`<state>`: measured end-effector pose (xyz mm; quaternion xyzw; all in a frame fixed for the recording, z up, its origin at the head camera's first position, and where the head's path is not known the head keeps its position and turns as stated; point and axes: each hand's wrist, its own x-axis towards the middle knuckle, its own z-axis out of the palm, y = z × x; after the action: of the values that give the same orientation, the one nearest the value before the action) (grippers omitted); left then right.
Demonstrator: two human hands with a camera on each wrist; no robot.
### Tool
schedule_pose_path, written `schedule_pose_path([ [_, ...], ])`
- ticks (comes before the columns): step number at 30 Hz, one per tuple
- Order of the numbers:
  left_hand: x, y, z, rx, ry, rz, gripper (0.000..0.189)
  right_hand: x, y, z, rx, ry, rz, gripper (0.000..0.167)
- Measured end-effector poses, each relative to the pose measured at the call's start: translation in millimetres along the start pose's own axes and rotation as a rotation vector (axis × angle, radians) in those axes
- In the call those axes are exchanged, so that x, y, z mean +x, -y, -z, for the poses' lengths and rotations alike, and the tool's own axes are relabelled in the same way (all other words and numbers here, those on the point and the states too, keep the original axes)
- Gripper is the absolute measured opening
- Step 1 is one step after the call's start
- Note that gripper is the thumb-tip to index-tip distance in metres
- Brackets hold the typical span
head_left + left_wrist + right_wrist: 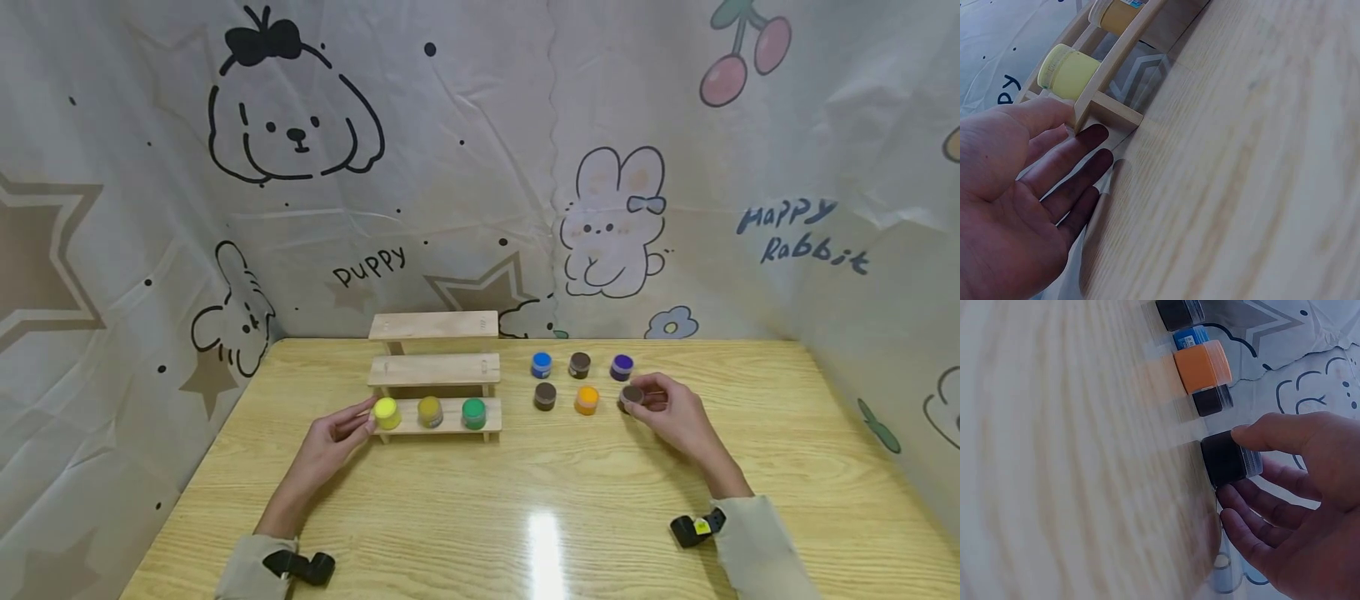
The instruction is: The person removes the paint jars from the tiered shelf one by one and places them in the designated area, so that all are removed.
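A small three-tier wooden rack (435, 369) stands left of centre, with a yellow paint jar (387, 413), an olive-yellow jar (430, 412) and a green jar (474, 413) on its lowest step. My left hand (330, 446) is at that step's left end, beside the yellow jar. In the left wrist view its thumb (1054, 114) touches the step's corner, while the other fingers stretch out below. On the right, my right hand (675, 417) holds a dark paint jar (1225, 459) with a clear lid, the thumb on the lid side and fingertips at its opposite side.
Between rack and right hand stand a blue jar (542, 365), a dark brown jar (580, 365), a purple jar (622, 367), another dark jar (545, 396) and an orange jar (587, 400). A printed cloth (465, 192) hangs behind the wooden table (450, 517).
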<state>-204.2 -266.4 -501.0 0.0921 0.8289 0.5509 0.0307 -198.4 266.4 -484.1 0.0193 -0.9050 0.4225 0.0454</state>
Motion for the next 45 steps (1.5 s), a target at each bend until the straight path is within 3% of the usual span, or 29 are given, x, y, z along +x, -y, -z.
schedule_pose_path([
  [11, -1.8, -5.9, -0.1, -0.002, 0.003, 0.011, 0.049, -1.3, 8, 5, 0.007, 0.0, -0.002, 0.046],
  [19, -1.7, -5.7, 1.7, -0.011, 0.003, 0.006, 0.05, -2.2, 31, 10, 0.037, -0.121, 0.104, 0.04],
  [23, -2.3, -4.9, 1.5, -0.013, 0.001, 0.003, 0.05, -4.6, 45, 8, 0.047, -0.138, 0.155, 0.035],
  [35, 0.0, -5.2, -1.5, 0.007, 0.003, 0.008, 0.05, -16.5, 80, 0, 0.113, -0.075, 0.245, 0.034],
  [45, -1.0, -4.4, -1.0, 0.019, -0.007, 0.007, 0.051, -18.2, 114, -16, 0.247, -0.006, 0.334, 0.037],
])
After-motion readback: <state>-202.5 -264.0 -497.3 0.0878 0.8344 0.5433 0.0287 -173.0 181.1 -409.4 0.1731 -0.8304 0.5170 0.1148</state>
